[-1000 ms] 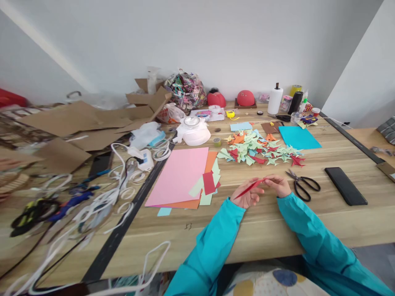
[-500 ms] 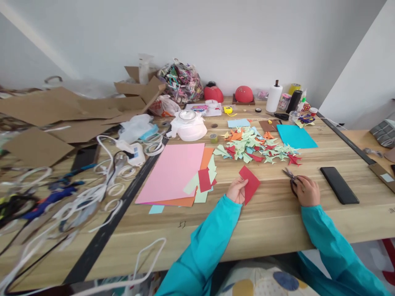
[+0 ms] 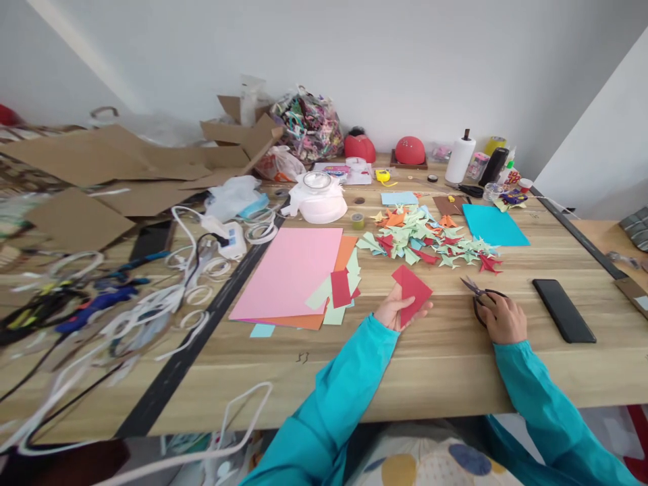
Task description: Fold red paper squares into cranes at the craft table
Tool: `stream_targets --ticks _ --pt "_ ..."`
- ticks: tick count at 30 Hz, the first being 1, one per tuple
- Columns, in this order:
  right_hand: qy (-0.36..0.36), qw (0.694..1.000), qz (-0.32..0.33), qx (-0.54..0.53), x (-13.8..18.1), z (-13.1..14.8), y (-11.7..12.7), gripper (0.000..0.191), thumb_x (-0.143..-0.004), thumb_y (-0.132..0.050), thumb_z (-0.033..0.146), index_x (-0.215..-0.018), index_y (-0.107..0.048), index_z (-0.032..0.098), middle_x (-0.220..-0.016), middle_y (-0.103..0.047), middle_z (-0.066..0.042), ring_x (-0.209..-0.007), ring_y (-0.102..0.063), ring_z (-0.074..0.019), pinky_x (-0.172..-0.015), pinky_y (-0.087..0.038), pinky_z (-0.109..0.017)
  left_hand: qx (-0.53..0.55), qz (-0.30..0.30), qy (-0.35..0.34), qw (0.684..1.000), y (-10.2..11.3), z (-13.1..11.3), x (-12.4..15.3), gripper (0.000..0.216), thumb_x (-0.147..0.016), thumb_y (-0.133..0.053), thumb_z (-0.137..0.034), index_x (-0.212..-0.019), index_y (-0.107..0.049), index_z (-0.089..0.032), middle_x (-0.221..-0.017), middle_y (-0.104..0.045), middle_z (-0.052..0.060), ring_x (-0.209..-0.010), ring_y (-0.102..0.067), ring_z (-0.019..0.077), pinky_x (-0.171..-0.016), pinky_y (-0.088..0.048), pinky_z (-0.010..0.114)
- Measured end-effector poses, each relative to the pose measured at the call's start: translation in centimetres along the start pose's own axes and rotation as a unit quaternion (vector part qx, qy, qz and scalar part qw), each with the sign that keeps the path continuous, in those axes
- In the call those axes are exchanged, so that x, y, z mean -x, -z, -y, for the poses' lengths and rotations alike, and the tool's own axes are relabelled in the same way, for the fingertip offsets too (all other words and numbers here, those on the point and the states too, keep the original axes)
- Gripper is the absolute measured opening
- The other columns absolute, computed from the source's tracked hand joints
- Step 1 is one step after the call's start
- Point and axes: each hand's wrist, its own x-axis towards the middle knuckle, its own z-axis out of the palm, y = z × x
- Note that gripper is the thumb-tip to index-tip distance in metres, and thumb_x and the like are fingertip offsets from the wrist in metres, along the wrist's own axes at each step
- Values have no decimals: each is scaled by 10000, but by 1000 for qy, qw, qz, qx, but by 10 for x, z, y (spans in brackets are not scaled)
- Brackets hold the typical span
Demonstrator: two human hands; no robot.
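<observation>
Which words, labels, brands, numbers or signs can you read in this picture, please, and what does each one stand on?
"53", handwritten on the table near its front edge.
Too small or blurred to read: the mark at the table's far right; any print on the purple packet, the red-and-white container and the power strip.
No brand can be made out.

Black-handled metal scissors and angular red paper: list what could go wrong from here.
The scissors under the right hand point toward the heap of folded multicoloured paper pieces; a forward push might snag some. The black rectangular phone lies beside that hand, so a sideways sweep could knock it. The left hand holds the red paper with the thumb across it; a tight squeeze might crease it.
</observation>
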Motion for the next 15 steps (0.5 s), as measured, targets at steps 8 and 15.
stream_targets --ticks 8,15 --pt "-154 700 150 -681 -18 68 -8 527 -685 -679 334 -1156 -458 252 -895 -624 -55 -779 -620 -206 -679 -491 -391 -45 -89 -60 993 9 1 -11 208 -783 -558 -243 -941 -497 -123 -1096 -621 150 -307 -444 20 -246 -319 157" --pt "-216 451 348 -793 -32 106 -30 312 -728 -621 311 -1012 -508 248 -711 -610 10 -577 -564 -129 -524 -456 -288 -50 -156 -78 983 8 -3 -12 266 -769 -576 -317 -938 -509 -122 -847 -679 87 -285 -403 28 -242 -273 161"
